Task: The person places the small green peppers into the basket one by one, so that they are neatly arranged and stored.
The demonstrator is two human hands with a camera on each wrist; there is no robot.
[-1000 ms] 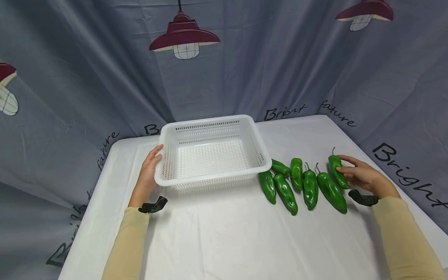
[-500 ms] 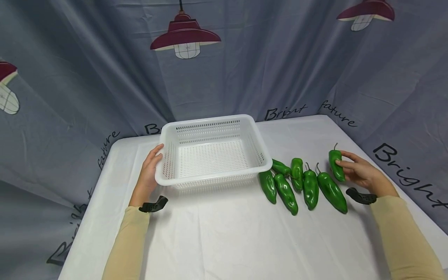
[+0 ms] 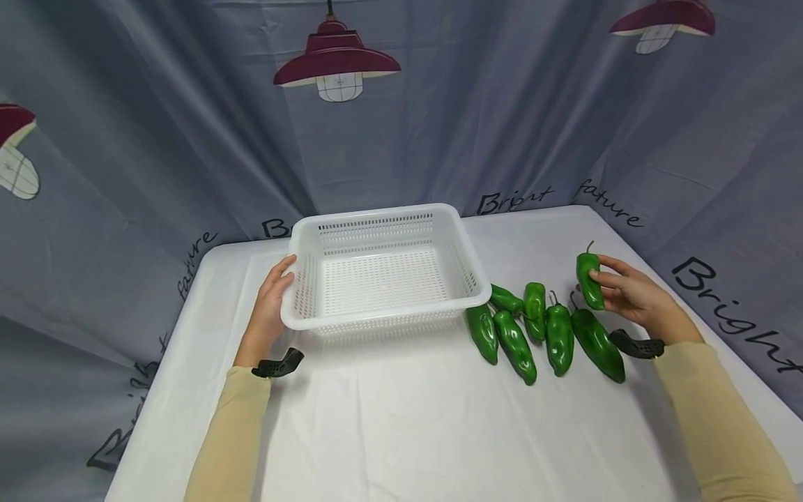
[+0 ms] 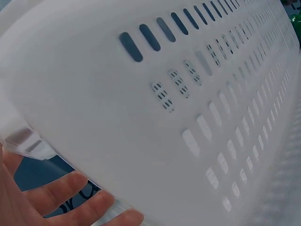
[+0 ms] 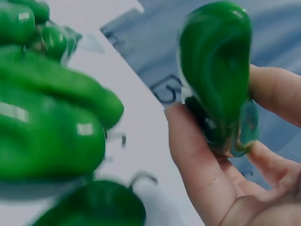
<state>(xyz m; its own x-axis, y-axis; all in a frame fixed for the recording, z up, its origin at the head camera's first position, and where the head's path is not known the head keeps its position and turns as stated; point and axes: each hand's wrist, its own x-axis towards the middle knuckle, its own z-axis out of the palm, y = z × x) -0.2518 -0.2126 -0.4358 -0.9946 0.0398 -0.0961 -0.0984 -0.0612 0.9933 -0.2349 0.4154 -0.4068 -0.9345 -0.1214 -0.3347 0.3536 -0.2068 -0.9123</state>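
A white perforated plastic basket [image 3: 383, 317] stands at the back of the table. My left hand [image 3: 266, 307] rests against its left side, fingers extended along the rim; the left wrist view shows the fingertips [image 4: 96, 205] at the basket's edge. My right hand [image 3: 633, 296] pinches a green pepper [image 3: 589, 280] with its stem pointing up, above the right end of a pepper row. In the right wrist view the thumb [image 5: 190, 150] and fingers grip both sides of that pepper. Below it lies another long green pepper [image 3: 599, 347].
Several more green peppers [image 3: 560, 338] lie close together on the white-covered table [image 3: 433, 425], right of the basket. One pepper [image 3: 482, 333] reaches the basket's front right corner. A grey curtain [image 3: 502, 125] printed with red lamps hangs behind the table.
My right hand has raised the pepper and carried it slightly left and farther back. My left hand keeps its place at the basket, and the view has shifted a little.
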